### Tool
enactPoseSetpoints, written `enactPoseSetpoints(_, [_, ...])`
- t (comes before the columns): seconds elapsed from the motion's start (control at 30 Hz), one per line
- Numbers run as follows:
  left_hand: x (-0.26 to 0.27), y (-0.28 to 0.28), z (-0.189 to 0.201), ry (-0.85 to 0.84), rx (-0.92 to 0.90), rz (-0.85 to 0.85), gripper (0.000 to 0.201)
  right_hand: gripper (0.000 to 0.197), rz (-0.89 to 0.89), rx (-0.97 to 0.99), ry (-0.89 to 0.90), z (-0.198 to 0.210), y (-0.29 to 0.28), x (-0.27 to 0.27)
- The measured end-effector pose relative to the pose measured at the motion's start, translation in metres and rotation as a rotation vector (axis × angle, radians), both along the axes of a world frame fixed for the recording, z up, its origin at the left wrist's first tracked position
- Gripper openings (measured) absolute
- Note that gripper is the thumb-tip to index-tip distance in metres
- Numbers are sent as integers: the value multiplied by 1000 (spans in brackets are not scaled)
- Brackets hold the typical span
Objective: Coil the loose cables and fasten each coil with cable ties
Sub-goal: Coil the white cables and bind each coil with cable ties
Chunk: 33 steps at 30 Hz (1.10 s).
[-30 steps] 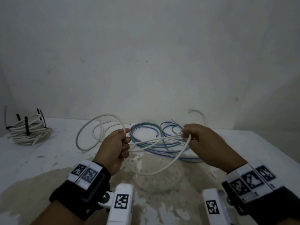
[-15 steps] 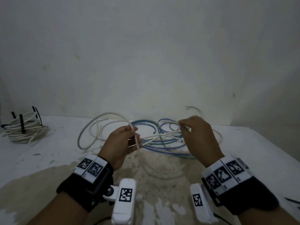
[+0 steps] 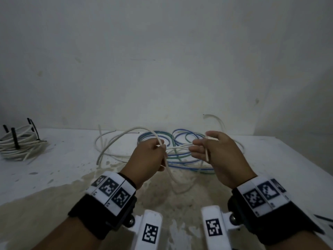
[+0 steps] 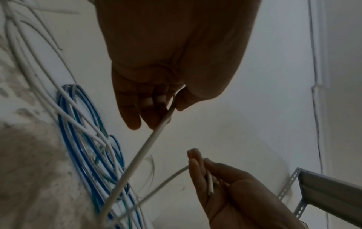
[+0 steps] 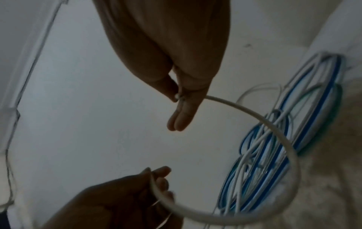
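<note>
Two hands work one white cable (image 3: 169, 175): the left hand (image 3: 147, 159) has its fingers curled round gathered loops, the right hand (image 3: 214, 154) pinches the free end under its thumb. Both hang just nearer the viewer than the blue cable tangle (image 3: 180, 141), the landmark; a tied white coil (image 3: 19, 143) sits far left of it. Coiling looks midway; next, probably lay that end into the left hand's bundle.
</note>
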<state>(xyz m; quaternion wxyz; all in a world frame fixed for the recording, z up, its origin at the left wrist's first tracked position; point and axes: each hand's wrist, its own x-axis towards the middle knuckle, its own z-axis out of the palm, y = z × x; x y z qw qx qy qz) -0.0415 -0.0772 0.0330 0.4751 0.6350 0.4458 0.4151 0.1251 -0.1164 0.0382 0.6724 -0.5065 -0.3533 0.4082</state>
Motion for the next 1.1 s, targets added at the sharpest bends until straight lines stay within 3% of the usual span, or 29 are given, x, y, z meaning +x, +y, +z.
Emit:
enactPoseSetpoints(0.1, [-1, 2, 4, -46, 3, 16, 11, 12, 51, -46, 258, 1, 3, 4])
enactPoseSetpoints(0.17, [-3, 3, 6, -168, -67, 17, 23, 25, 95, -89, 372, -1, 4, 8])
enactPoseSetpoints(0.27, [-6, 2, 9, -274, -125, -7, 26, 25, 146, -104, 413, -4, 4, 8])
enactPoseSetpoints(0.4, [-2, -6, 9, -232, -152, -21, 14, 20, 176, -121, 313, -5, 5, 0])
enactPoseSetpoints(0.57, [0, -14, 11, -149, -144, -127, 13, 22, 161, -124, -55, -10, 1, -15])
enactPoseSetpoints(0.67, [0, -16, 15, -200, -180, -189, 11, 20, 163, -139, -150, -19, 0, -21])
enactPoseSetpoints(0.9, [1, -16, 17, -309, -224, -219, 15, 27, 338, -70, -181, -33, -4, -34])
enactPoseSetpoints(1.1, [-3, -14, 15, -183, -119, -198, 5, 30, 415, -78, -107, -35, -10, -38])
